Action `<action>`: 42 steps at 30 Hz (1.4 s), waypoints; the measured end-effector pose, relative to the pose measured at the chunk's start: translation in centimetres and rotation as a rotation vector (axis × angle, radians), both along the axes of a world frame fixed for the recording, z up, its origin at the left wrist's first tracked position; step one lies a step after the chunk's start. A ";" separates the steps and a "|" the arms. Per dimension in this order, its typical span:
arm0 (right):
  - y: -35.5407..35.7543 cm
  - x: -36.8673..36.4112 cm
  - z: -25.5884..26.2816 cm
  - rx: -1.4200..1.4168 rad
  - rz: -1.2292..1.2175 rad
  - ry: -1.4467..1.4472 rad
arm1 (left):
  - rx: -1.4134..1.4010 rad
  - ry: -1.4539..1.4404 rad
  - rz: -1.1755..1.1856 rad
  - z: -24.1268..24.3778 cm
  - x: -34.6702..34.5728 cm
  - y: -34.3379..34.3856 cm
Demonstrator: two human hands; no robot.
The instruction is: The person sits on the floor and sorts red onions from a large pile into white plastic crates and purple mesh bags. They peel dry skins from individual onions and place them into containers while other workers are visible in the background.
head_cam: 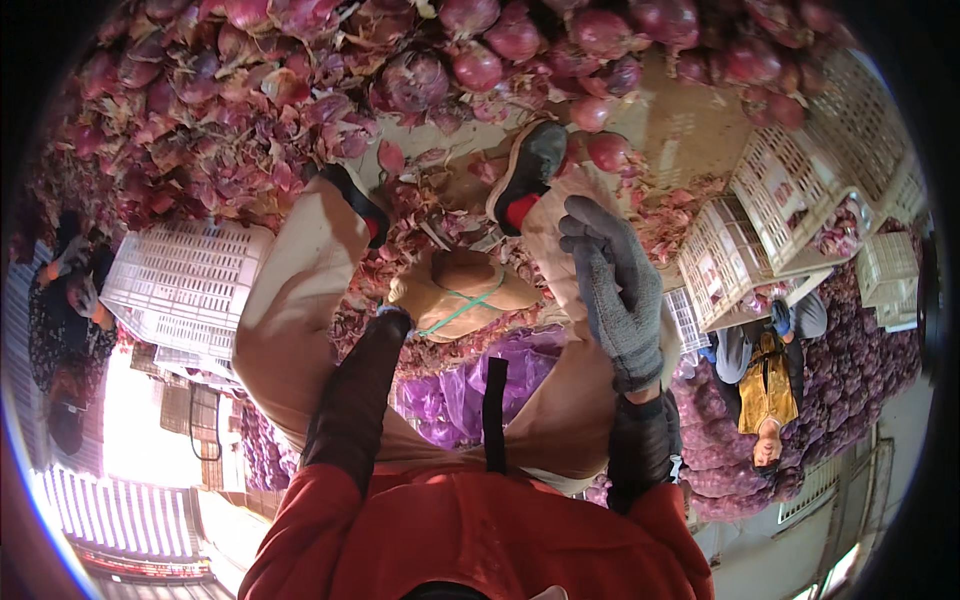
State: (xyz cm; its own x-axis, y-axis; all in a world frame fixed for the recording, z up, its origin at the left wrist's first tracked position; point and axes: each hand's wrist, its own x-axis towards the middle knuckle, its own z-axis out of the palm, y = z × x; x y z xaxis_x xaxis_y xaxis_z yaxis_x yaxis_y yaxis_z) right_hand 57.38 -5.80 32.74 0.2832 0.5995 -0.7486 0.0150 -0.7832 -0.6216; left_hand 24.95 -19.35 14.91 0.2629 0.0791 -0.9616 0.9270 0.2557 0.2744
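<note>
My right hand point(619, 300), in a grey knitted glove with darker fingers, is over my right thigh; its fingers are slightly bent and nothing shows in it. My left arm reaches down to a tan bundle point(469, 274) with a green strap crossed over it, between my legs. What shows of my left hand point(403, 291) is a pale tan shape at the bundle's left side, beyond a blue cuff; its fingers are not distinct. Red onions point(476, 66) lie heaped beyond my shoes, with loose onion skins point(442, 202) around my feet.
A white plastic crate point(191, 281) stands at the left, near a person point(71, 300) in dark clothes. At the right are stacked crates point(784, 195) holding onions, and a person in a yellow vest point(769, 382) before filled onion sacks point(847, 375). Purple plastic point(480, 382) lies behind the bundle.
</note>
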 end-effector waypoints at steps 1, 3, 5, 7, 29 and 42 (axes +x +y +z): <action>1.7 0.0 0.1 -0.025 0.172 -0.071 | 0.002 -0.042 0.017 0.1 0.2 -0.7; 3.1 -0.2 -0.1 0.017 0.361 -0.149 | 0.031 -0.157 -0.012 -0.9 1.6 -1.8; 4.1 0.0 0.1 0.139 0.392 -0.196 | 0.207 -0.263 -0.062 -0.5 4.1 -2.4; 4.4 0.5 0.2 0.191 0.394 -0.247 | 0.065 -0.242 -0.448 0.0 9.1 0.3; 1.2 -5.5 7.9 1.655 0.457 -0.145 | 0.941 -0.163 0.357 -13.7 8.7 24.1; -0.2 -8.4 8.2 1.719 0.334 0.050 | 1.153 -0.074 -0.161 -8.5 13.3 15.9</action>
State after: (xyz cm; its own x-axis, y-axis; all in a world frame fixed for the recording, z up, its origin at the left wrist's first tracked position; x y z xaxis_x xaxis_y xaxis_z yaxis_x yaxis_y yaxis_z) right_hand 49.00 -6.01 40.90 -0.0083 0.6730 0.7396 -0.0197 0.7393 -0.6731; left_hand 38.27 -3.45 6.45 0.4018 0.8568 -0.3233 0.8981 -0.2998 0.3217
